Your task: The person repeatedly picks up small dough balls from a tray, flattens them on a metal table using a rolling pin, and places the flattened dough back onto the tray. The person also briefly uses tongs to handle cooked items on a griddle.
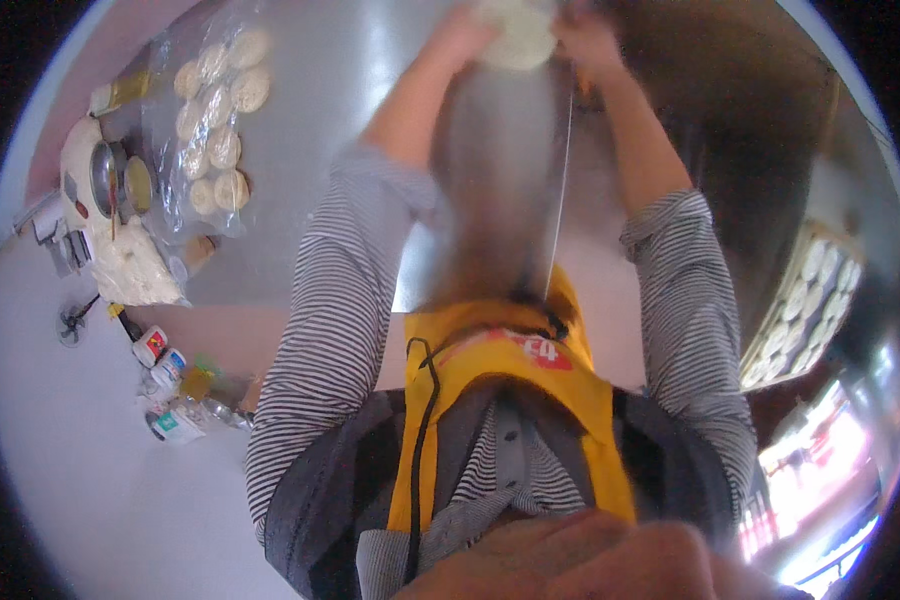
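At the top of the view, a pale round, flat piece of dough (521,37) is held up between my two hands. My left hand (461,34) grips its left edge and my right hand (591,39) its right edge. Both hands are blurred, and the single fingers are hard to make out. The dough's upper edge is cut off by the picture's rim. Beneath lies a grey, shiny worktop (292,142). To the left, several round dough pieces (249,90) lie on and partly under clear plastic film (166,172).
A metal bowl (105,178) and a container of yellowish contents (138,185) stand at the left, by a bag of white powder (131,262). Tubs (168,367) are lower left. A tray of pale rounds (750,367) is at the right, beyond a dark surface (690,60).
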`<state>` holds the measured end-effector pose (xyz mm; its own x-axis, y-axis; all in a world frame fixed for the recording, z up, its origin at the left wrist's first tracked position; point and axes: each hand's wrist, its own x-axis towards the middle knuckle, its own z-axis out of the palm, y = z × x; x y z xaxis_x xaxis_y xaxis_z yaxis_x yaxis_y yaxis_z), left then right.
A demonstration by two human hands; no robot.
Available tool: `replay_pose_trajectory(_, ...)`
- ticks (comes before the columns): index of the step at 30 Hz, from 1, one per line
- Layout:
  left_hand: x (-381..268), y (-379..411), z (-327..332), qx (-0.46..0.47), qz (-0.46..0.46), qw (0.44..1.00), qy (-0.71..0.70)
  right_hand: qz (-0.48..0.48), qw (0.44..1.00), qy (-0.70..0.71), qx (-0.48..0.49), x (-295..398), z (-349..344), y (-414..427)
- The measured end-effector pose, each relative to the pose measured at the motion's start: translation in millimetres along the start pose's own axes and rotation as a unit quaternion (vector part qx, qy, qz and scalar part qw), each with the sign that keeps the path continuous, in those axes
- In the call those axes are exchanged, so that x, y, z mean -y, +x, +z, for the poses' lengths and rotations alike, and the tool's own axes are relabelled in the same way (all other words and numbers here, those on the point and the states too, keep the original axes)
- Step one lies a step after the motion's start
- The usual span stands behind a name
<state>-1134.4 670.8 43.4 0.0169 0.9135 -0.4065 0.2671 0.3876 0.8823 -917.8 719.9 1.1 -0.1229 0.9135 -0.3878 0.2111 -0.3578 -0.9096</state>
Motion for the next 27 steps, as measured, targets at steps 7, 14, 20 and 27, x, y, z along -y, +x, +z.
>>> replay_pose_trajectory(7,34,-20,5,-0.237,0.217,0.838,0.442,-0.134,0.910,-0.390,-0.044,15,12,-25)
replay_pose_trajectory(14,85,-79,-174,-0.261,0.007,0.850,0.458,0.010,0.938,-0.342,-0.059,32,-28,-139)
replay_pose_trajectory(20,131,-119,-252,-0.291,-0.259,0.834,0.391,0.149,0.952,-0.256,-0.073,-15,-66,-217)
replay_pose_trajectory(27,204,-95,-313,-0.322,-0.131,0.832,0.433,0.119,0.975,-0.185,-0.036,5,-34,-245)
